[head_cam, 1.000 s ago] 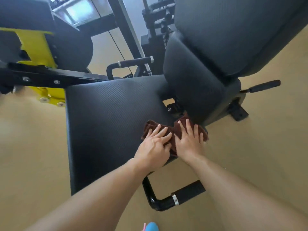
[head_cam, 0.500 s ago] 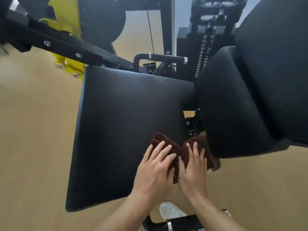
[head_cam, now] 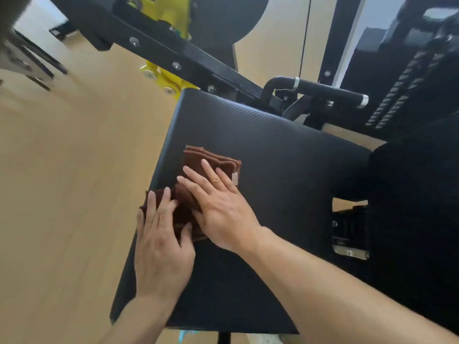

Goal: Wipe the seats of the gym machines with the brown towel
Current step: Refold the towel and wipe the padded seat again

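Pressing down flat, both of your hands lie on the brown towel, which sits on the black seat. Your left hand is nearest you, its fingers spread open and its thumb hooked over the near part of the towel. Your right hand lies just past it, fingers stretched out and resting on top of the cloth, not gripping it.

Half a second ago the towel was at the right side of the seat, tucked up against the back pad. Now it is at the left side, and both hands have moved across with it. The towel is folded, and a small pale tag shows at its right corner.

The near left corner of the towel hangs a little over the left edge of the seat, just under your left fingers. Beyond that edge is only the tan floor. To the right of your hands the seat is bare all the way to the back pad, so that side has lots of room. Ahead of the towel there is more bare seat up to the far edge. Past that edge stand the black bar, the yellow part and a black handle.
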The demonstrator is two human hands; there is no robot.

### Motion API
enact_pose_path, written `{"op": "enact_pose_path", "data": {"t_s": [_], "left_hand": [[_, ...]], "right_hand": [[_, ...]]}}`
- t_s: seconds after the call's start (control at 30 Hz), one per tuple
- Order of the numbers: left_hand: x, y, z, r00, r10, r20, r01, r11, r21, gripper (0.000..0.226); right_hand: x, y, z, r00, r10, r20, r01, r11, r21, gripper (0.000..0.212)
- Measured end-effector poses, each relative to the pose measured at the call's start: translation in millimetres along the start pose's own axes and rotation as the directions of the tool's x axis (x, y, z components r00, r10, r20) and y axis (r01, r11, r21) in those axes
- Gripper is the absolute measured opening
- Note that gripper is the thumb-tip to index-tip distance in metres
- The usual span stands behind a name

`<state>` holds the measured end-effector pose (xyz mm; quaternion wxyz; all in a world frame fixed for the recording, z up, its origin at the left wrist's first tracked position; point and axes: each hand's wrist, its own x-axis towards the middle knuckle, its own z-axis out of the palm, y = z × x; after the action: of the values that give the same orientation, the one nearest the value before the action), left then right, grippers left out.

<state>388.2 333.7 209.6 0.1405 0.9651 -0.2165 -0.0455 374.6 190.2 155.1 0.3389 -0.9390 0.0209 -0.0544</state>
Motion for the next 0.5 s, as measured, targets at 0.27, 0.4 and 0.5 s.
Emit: {"op": "enact_pose_path", "data": {"t_s": [0.27,0.4,0.5], "left_hand": [[119,94,31,0.999,-0.048,0.016,0.049,0.995,-0.086,0.048],[135,157,73,0.971,0.194,0.143,-0.181,0.978,-0.100,0.049],[109,204,112,0.877,0.410,0.250,-0.376,0.910,-0.173,0.039]], "right_hand": [[63,101,-67,0.985,0.166,-0.038,-0.165,0.986,0.026,0.052],[13,155,-92,0.841,0.519,-0.152,-0.506,0.855,0.116,0.053],[-47,169,-90,0.564,0.794,-0.228,-0.759,0.607,0.237,0.064]]}}
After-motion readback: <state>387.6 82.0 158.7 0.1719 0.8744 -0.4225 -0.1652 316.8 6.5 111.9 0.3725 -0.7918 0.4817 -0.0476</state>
